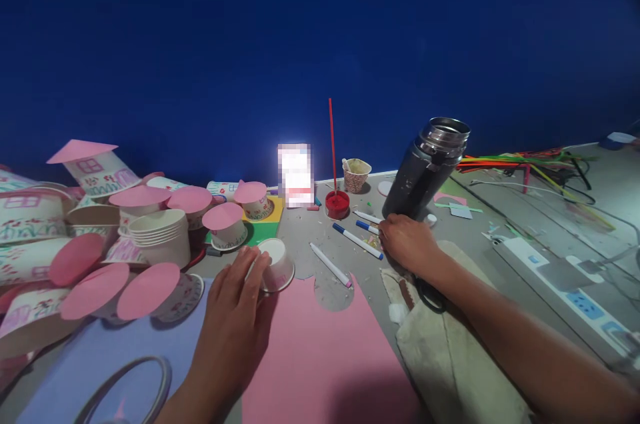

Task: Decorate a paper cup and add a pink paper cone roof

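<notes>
My left hand (237, 294) grips a small white paper cup (278, 267) that stands upside down at the edge of a pink paper sheet (310, 351). Reaching forward, my right hand (407, 244) has its fingers closed at the end of a blue-capped marker (367, 227). The fingertips are partly hidden. Just left of that hand lies another marker with blue ends (357, 241). A white marker with a pink tip (331, 265) rests between my hands. Behind the right hand stands a dark thermos (425, 171) without a lid.
Decorated cup houses with pink paper roofs (150, 291) crowd the left, beside stacked paper cups (159, 237). A red pot (337, 204) holds an upright red stick. A lit screen (296, 174) leans on the blue wall. At right lie a cloth bag (450, 344) and a power strip (565, 291).
</notes>
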Action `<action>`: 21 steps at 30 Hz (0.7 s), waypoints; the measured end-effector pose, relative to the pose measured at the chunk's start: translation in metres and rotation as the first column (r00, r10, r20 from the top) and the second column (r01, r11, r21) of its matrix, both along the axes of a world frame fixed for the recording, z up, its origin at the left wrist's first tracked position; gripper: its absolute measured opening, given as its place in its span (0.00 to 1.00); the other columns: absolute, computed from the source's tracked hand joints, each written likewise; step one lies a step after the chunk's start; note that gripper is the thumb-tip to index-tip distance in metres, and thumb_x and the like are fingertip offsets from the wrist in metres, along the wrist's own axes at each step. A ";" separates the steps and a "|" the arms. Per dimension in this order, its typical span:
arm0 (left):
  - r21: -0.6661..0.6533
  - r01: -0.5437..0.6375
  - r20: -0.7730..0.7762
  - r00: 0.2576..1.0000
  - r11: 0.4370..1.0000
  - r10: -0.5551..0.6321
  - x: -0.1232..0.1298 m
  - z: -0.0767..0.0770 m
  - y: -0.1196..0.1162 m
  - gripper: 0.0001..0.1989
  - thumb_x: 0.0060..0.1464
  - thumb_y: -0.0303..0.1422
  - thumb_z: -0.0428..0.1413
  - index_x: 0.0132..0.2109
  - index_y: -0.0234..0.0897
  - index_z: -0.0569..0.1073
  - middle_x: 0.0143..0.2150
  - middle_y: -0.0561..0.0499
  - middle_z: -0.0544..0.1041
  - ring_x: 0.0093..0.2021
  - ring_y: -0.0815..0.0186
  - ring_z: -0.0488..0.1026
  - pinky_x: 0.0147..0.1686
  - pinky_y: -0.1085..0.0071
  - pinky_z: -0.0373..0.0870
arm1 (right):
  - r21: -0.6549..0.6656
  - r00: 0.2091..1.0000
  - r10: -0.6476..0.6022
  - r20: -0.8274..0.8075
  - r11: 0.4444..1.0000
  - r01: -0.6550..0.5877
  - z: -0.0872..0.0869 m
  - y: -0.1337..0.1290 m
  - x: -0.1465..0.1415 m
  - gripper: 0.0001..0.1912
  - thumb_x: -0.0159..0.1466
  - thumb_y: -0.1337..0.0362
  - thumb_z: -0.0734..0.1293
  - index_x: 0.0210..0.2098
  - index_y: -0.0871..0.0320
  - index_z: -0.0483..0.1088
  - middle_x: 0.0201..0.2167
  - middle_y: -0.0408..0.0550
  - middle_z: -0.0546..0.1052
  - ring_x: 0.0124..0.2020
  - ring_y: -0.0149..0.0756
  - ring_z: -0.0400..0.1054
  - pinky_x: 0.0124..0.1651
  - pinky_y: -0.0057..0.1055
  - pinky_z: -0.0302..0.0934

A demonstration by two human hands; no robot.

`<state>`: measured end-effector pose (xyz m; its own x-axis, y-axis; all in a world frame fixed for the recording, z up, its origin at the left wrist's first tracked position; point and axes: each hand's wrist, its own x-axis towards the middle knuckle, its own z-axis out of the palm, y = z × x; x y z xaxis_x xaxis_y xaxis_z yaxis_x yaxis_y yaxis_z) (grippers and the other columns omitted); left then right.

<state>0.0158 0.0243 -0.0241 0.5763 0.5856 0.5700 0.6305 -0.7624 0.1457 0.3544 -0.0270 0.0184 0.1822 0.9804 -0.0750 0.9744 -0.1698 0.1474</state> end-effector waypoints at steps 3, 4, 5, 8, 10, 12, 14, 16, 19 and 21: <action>-0.060 0.000 0.049 0.999 0.998 0.003 -0.002 0.004 -0.007 0.38 0.66 0.29 0.54 0.77 0.43 0.47 0.73 0.32 0.61 0.73 0.39 0.60 0.66 0.37 0.63 | 0.009 1.000 0.002 -0.005 1.000 -0.002 0.001 -0.001 -0.004 0.14 0.72 0.68 0.61 0.46 0.64 0.78 0.44 0.63 0.80 0.50 0.48 0.75 0.41 0.33 0.68; -0.077 -0.010 0.078 0.997 0.997 0.016 -0.002 0.006 -0.010 0.38 0.66 0.29 0.54 0.77 0.43 0.48 0.73 0.32 0.59 0.73 0.38 0.60 0.66 0.36 0.63 | 0.010 1.000 0.003 -0.007 1.000 -0.003 0.001 -0.001 -0.004 0.13 0.73 0.68 0.61 0.47 0.64 0.78 0.45 0.64 0.80 0.50 0.48 0.75 0.42 0.33 0.68; -0.084 -0.016 0.104 0.994 0.996 0.024 -0.002 0.008 -0.013 0.37 0.66 0.29 0.53 0.76 0.44 0.49 0.73 0.33 0.59 0.72 0.39 0.60 0.66 0.36 0.64 | 0.012 1.000 0.005 -0.008 1.000 -0.004 0.001 -0.001 -0.005 0.13 0.72 0.68 0.61 0.47 0.65 0.77 0.45 0.64 0.80 0.50 0.48 0.75 0.43 0.33 0.68; -0.060 -0.013 0.181 0.983 0.998 0.024 -0.001 0.017 -0.021 0.32 0.66 0.29 0.54 0.73 0.47 0.56 0.69 0.37 0.64 0.69 0.42 0.65 0.66 0.40 0.66 | 0.016 1.000 0.012 -0.018 1.000 -0.012 -0.003 -0.001 -0.003 0.13 0.72 0.69 0.61 0.47 0.65 0.77 0.45 0.64 0.80 0.50 0.49 0.75 0.43 0.33 0.67; -0.063 0.016 0.196 0.981 0.998 -0.003 -0.002 0.024 -0.028 0.26 0.66 0.29 0.55 0.68 0.49 0.63 0.66 0.41 0.66 0.67 0.47 0.68 0.64 0.46 0.70 | 0.020 0.999 0.013 -0.029 1.000 -0.012 -0.005 0.000 -0.002 0.12 0.72 0.70 0.62 0.46 0.65 0.77 0.44 0.64 0.80 0.48 0.49 0.75 0.42 0.33 0.66; -0.110 0.073 0.166 0.985 0.991 -0.055 -0.003 0.034 -0.034 0.20 0.67 0.28 0.54 0.62 0.49 0.68 0.65 0.43 0.67 0.64 0.51 0.71 0.60 0.54 0.76 | 0.035 0.999 0.014 -0.046 0.999 -0.012 -0.003 0.000 -0.002 0.11 0.71 0.70 0.62 0.45 0.66 0.77 0.43 0.64 0.80 0.48 0.50 0.75 0.42 0.34 0.65; -0.157 0.144 0.113 0.985 0.977 -0.127 -0.002 0.043 -0.040 0.18 0.67 0.28 0.53 0.61 0.48 0.70 0.65 0.44 0.67 0.62 0.55 0.73 0.56 0.60 0.79 | 0.062 0.996 0.035 -0.078 0.998 -0.031 0.002 -0.001 -0.006 0.10 0.70 0.69 0.63 0.44 0.66 0.76 0.43 0.64 0.80 0.48 0.51 0.74 0.44 0.36 0.64; -0.200 0.180 0.067 0.983 0.963 -0.170 0.002 0.051 -0.045 0.20 0.67 0.31 0.54 0.64 0.48 0.68 0.65 0.43 0.68 0.61 0.55 0.75 0.54 0.62 0.81 | 0.090 0.988 0.087 -0.129 0.993 -0.076 0.011 -0.006 -0.014 0.09 0.70 0.68 0.64 0.45 0.64 0.75 0.43 0.60 0.80 0.49 0.49 0.74 0.47 0.36 0.62; -0.264 0.157 0.068 0.987 0.952 -0.144 0.016 0.056 -0.052 0.27 0.67 0.36 0.53 0.71 0.47 0.60 0.66 0.39 0.70 0.60 0.52 0.77 0.48 0.61 0.84 | 0.104 0.950 0.202 -0.238 0.978 -0.181 0.024 -0.018 -0.032 0.08 0.71 0.65 0.64 0.46 0.58 0.75 0.40 0.51 0.81 0.43 0.42 0.74 0.44 0.33 0.60; -0.285 0.139 0.094 0.989 0.948 -0.117 0.026 0.054 -0.055 0.29 0.68 0.37 0.52 0.73 0.45 0.56 0.66 0.38 0.72 0.58 0.51 0.79 0.45 0.62 0.85 | 0.119 0.878 0.321 -0.354 0.947 -0.299 0.027 -0.026 -0.046 0.07 0.70 0.64 0.65 0.45 0.57 0.75 0.37 0.49 0.81 0.39 0.41 0.74 0.41 0.34 0.58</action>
